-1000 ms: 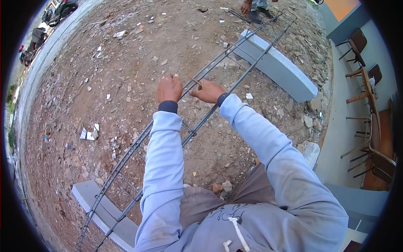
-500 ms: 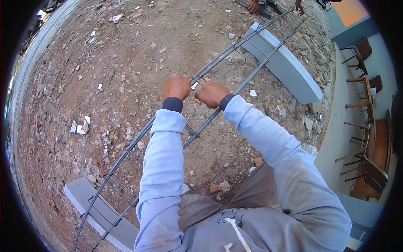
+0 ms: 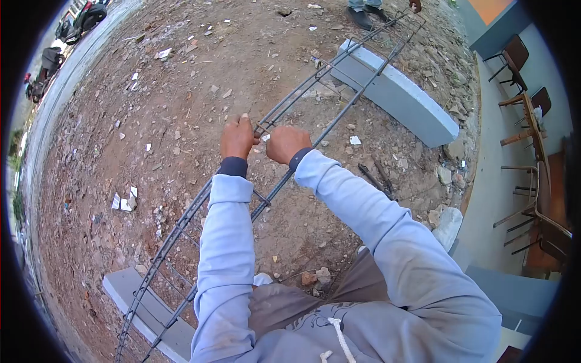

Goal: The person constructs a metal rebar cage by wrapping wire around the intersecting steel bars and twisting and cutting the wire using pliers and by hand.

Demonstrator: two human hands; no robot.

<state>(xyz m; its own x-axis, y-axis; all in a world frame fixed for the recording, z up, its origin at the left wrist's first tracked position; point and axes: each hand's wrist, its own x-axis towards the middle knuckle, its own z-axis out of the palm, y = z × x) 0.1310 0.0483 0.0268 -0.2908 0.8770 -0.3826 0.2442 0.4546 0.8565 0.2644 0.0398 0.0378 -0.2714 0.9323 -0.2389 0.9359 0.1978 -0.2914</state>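
A long rebar cage (image 3: pixel 342 115) of dark ribbed bars and square stirrups runs diagonally across my view. My left hand (image 3: pixel 238 139) is closed at its far-side bars, fingers curled around the steel. Close beside it, my right hand (image 3: pixel 287 145) is a fist at a stirrup (image 3: pixel 264 128) between the long bars; exactly what its fingers grip is hidden. Two grey blocks hold the cage off the ground: one far block (image 3: pixel 399 97) at the upper right, one near block (image 3: pixel 124 287) at the lower left.
Rubble and white tile pieces (image 3: pixel 124 202) litter the dirt. Dark metal pieces (image 3: pixel 376 178), possibly a tool, lie right of the cage. Another person's shoes (image 3: pixel 361 18) and hand (image 3: pixel 415 5) are at its far end. Chairs (image 3: pixel 515 57) stand at right, motorbikes (image 3: pixel 85 21) at upper left.
Both hands have shifted slightly left in view, and my right hand has turned into a tighter fist. At the far end, the other person's lower hand has left the view.
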